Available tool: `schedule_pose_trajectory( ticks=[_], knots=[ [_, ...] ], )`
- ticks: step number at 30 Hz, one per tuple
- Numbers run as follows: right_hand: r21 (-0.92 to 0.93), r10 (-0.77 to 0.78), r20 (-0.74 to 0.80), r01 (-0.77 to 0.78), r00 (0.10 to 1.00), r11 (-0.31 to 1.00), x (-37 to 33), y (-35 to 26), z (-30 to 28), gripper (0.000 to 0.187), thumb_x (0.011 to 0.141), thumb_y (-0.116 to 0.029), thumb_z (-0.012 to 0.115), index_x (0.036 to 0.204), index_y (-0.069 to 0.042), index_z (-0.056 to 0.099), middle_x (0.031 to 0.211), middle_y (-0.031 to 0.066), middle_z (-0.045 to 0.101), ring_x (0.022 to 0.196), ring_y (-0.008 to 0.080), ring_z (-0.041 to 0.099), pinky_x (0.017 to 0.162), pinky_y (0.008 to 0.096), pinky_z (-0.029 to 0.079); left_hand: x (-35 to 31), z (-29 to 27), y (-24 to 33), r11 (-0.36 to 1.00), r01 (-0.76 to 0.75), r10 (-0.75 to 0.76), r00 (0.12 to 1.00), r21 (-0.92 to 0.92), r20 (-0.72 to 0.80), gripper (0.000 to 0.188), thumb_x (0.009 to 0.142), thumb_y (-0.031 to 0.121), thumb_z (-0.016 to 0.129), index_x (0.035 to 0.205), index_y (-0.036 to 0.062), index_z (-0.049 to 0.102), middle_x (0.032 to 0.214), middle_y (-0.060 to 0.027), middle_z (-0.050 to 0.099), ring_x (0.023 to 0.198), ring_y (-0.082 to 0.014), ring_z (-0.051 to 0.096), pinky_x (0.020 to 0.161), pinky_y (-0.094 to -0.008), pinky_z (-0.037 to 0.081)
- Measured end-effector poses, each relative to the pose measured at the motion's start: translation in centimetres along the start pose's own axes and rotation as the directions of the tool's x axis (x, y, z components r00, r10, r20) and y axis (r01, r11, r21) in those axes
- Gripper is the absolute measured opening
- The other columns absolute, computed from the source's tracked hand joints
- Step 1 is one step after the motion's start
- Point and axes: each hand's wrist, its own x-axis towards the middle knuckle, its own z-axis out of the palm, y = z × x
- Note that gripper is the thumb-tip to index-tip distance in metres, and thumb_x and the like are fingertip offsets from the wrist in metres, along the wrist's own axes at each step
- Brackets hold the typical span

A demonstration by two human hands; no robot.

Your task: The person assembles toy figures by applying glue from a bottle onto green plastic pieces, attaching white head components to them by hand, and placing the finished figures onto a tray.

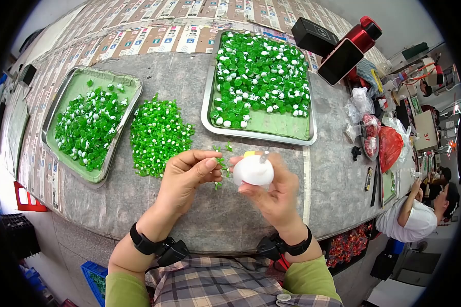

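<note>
Near the front middle of the table, my left hand has its thumb and forefinger pinched on a small green plastic piece. Facing it, my right hand is wrapped round a white squeeze bottle with a narrow pale nozzle at its top. A few loose green pieces lie just beyond the hands. Left of them spreads a pile of small green pieces with white spots. Farther left is a metal tray of green and white pieces; a larger tray of similar ones stands beyond my right hand.
A black box and a dark-screened phone beside a red object stand at the back right. Plastic bags and a yellow-black cutter lie along the right. Another person sits at the far right.
</note>
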Motion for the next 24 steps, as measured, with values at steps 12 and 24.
schedule_pose_trajectory(
  ticks=[12, 24],
  knots=[
    [0.138, -0.059, -0.523, 0.153, 0.850, 0.979, 0.2, -0.9, -1.6, 0.052, 0.053, -0.033, 0.076, 0.083, -0.003, 0.047, 0.077, -0.0008, 0.044, 0.067, 0.0075, 0.044, 0.057, 0.0188, 0.036, 0.0, -0.2, 0.6, 0.963, 0.190, -0.176, 0.981, -0.189, 0.084, 0.017, 0.079, 0.014, 0.054, 0.092, 0.0018, 0.056, 0.077, -0.0072, 0.058, 0.070, -0.0131, 0.057, 0.063, -0.0241, 0.049],
    [-0.020, -0.028, -0.459, 0.021, 0.888, 1.000, -0.4, -1.4, -1.1, 0.059, 0.058, -0.055, 0.065, 0.075, -0.003, 0.042, 0.070, 0.0012, 0.036, 0.062, 0.0104, 0.039, 0.056, 0.0219, 0.032, 0.1, -0.4, 0.3, 0.942, 0.221, -0.204, 0.975, -0.252, 0.090, 0.013, 0.078, 0.014, 0.055, 0.082, 0.0029, 0.050, 0.070, -0.0077, 0.055, 0.058, -0.0121, 0.055, 0.053, -0.0220, 0.049]
  ],
)
